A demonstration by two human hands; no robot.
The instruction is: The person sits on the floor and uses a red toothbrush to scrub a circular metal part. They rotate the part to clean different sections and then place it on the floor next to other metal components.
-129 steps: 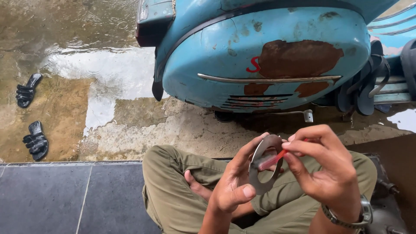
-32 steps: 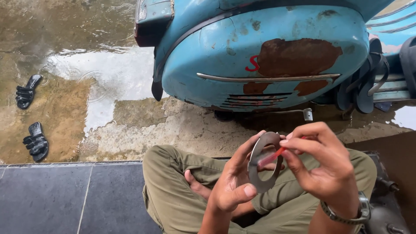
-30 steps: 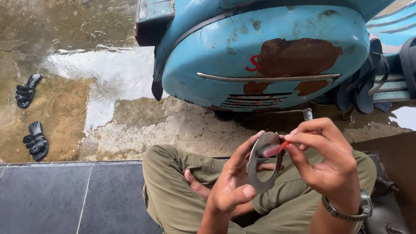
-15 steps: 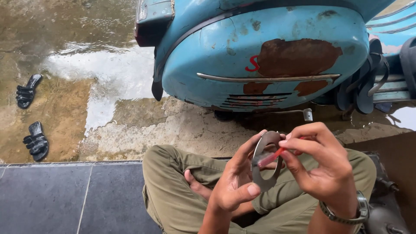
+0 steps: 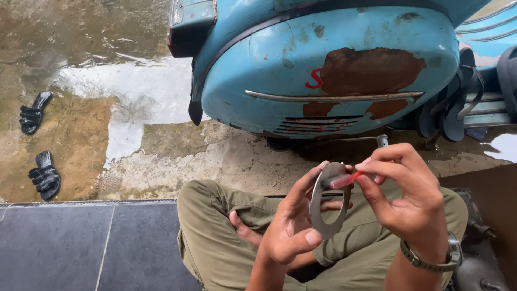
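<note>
Dark tiled step [image 5: 81, 242] underfoot. The left hand [image 5: 291, 231] pinches a flat grey metal ring [image 5: 327, 202] upright; the right hand [image 5: 409, 199], fingers closed, holds a small red stick [image 5: 344, 180] against its upper rim. Beyond stands a rusted blue scooter [image 5: 334, 64].

Two black sandals [image 5: 37, 145] lie at the left edge. One blue scooter [image 5: 328, 70] fills the upper right. One metal ring [image 5: 328, 202], one red stick [image 5: 344, 180], one wristwatch [image 5: 436, 261], lower right.

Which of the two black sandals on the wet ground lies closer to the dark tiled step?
The lower black sandal, just above the dark tiled step; the other sandal lies farther up.
</note>
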